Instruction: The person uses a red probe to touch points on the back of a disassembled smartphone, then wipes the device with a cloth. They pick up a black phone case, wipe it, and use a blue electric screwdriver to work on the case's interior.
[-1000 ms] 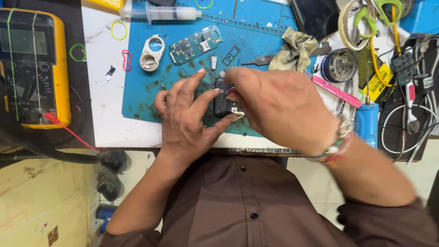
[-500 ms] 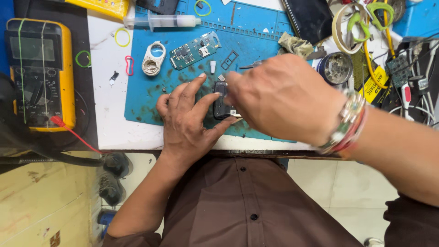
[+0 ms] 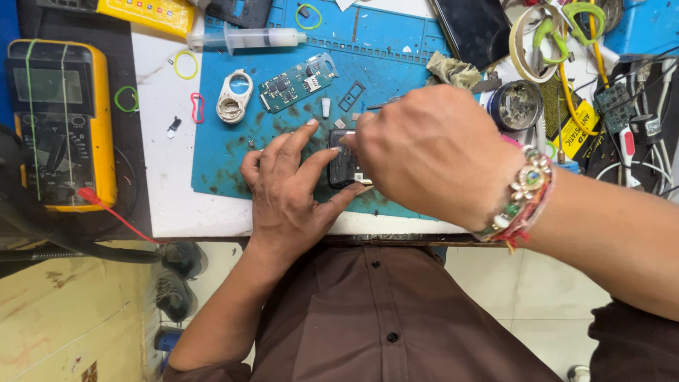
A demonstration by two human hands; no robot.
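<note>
While the left hand (image 3: 286,191) pins the small dark phone body (image 3: 344,166) flat on the blue work mat (image 3: 396,53), fingers spread and thumb and index closed against its near and left edges, the right hand (image 3: 431,152) curls over its right side with fingertips pinched tight at the top edge; can't tell whether that pinch has a tool or a part in it, the knuckles hide it. Judgement: this is fine prying or seating work, so best to keep the left grip firm and low, work in small moves from the right, and avoid flicking the loose bits lying just beyond. Phone body sits near the mat's front-centre, at the bench edge, long axis running roughly away from the person, top end pointing toward the far side. Further out: green circuit board (image 3: 297,81) and white ring-shaped part (image 3: 233,97) up-left on the mat, syringe (image 3: 247,39) beyond them, yellow multimeter (image 3: 60,124) far left, round tin (image 3: 515,105) to the right.
</note>
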